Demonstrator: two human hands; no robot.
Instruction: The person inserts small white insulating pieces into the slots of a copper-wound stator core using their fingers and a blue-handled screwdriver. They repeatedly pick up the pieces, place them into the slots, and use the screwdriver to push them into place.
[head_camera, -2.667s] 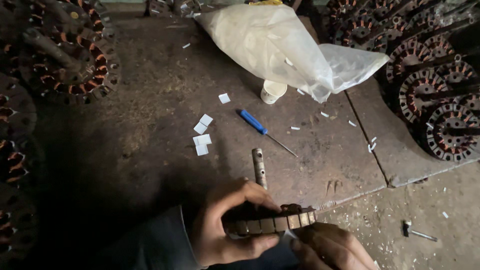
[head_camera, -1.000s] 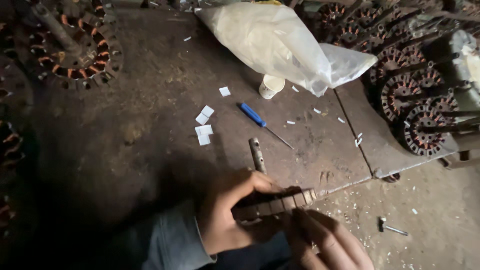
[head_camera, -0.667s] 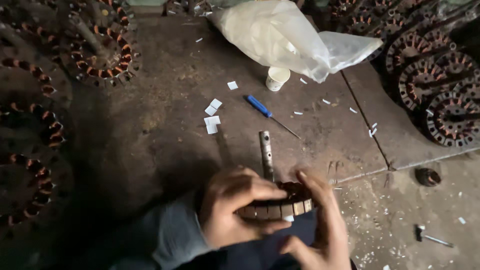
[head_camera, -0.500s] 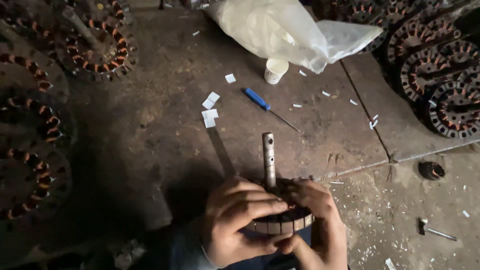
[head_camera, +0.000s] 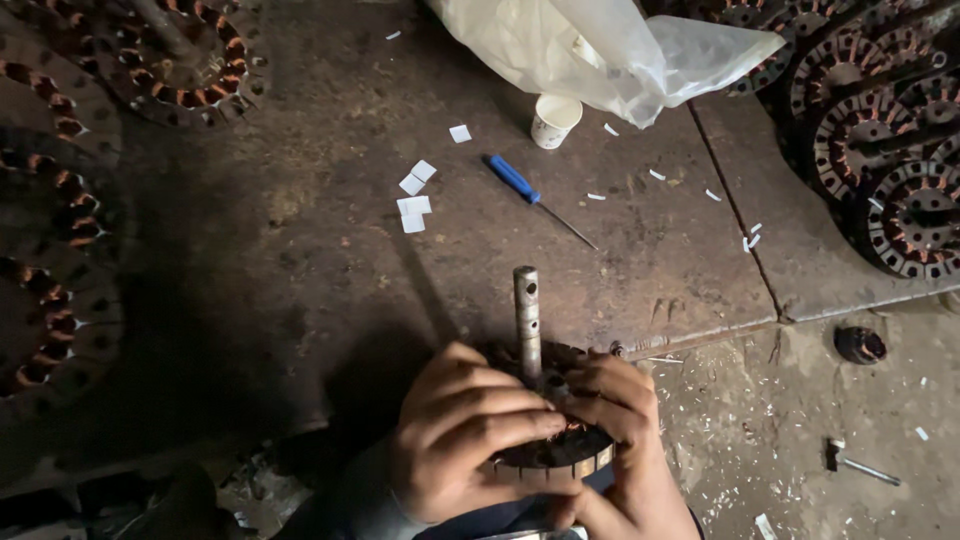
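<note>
The stator (head_camera: 555, 450) is held at the near edge of the bench (head_camera: 300, 290), low in the view, over the person's lap. It is gripped by both hands. The left hand (head_camera: 460, 435) is curled over its near-left rim, fingers closed across the top face. The right hand (head_camera: 615, 440) is wrapped round the right rim, its fingertips pressed onto the windings near the middle.

Progress, as judged: work on the windings or slots appears to be under way, not finished. Copper wire is seen in the core between the fingers, so winding seems at least partly in place. Small white paper slips (head_camera: 414, 195) lie on the bench well apart from the hands; these are taken to be slot insulation not yet used here. The screwdriver (head_camera: 530, 195), blue-handled, lies untouched beyond the slips. How many slots are filled cannot be told, since most of the top face is covered by the hands.

Appearance of the stator: a dark round laminated disc, its rim slotted, with paler metal teeth showing along the lower edge. A steel shaft (head_camera: 527, 320) stands out of its centre, pointing away from the person, with holes near its far end. Reddish copper shows at the centre.

Other wound stators (head_camera: 890, 130) are stacked at both sides of the bench. A white plastic bag (head_camera: 600, 50) and a paper cup (head_camera: 553, 120) lie at the far edge.
</note>
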